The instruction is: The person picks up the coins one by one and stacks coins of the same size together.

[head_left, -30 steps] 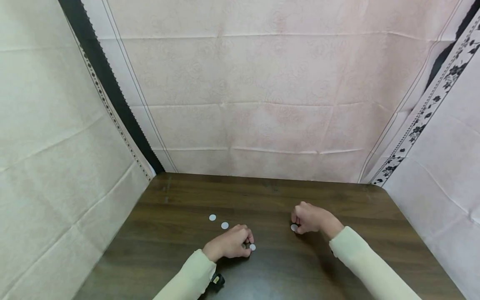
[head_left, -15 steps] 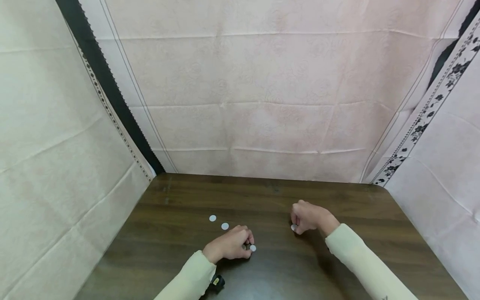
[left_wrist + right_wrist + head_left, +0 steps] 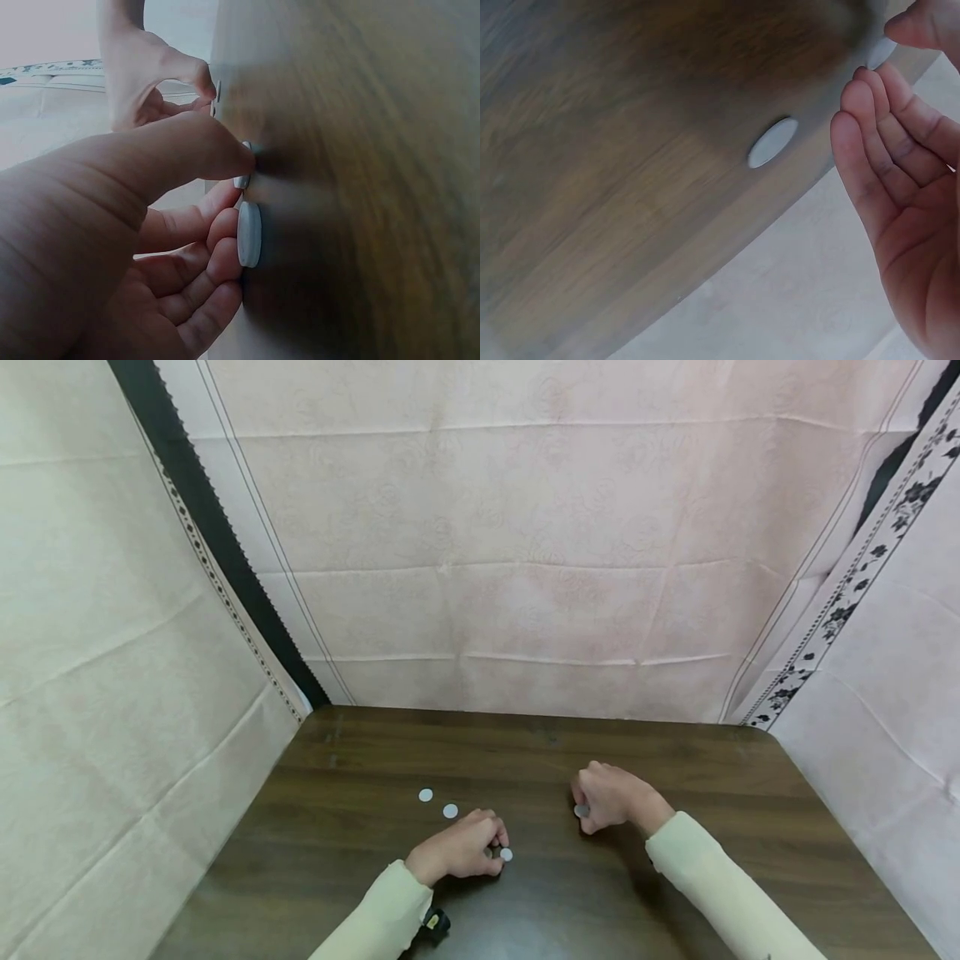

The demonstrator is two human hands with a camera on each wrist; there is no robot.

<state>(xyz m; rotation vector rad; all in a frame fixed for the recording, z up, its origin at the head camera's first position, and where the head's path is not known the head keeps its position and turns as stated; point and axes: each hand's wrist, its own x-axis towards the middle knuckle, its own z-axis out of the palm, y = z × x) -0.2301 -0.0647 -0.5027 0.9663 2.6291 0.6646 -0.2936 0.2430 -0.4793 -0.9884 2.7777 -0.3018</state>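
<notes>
My left hand pinches a small white disc between thumb and forefinger, low over the brown tabletop. In the left wrist view that disc is mostly covered by the thumb, and another white disc lies beside the other fingers. My right hand has a white disc between thumb and forefinger, close to the table. The right wrist view shows this disc partly hidden, with a loose disc on the wood.
Two more white discs, one farther left and one nearer my left hand, lie flat on the table. Pale cloth hangs behind and on both sides. A small black object sits under the left wrist.
My right hand has shifted slightly left with its disc, toward the left hand. The left hand and the two loose discs stay in place.
</notes>
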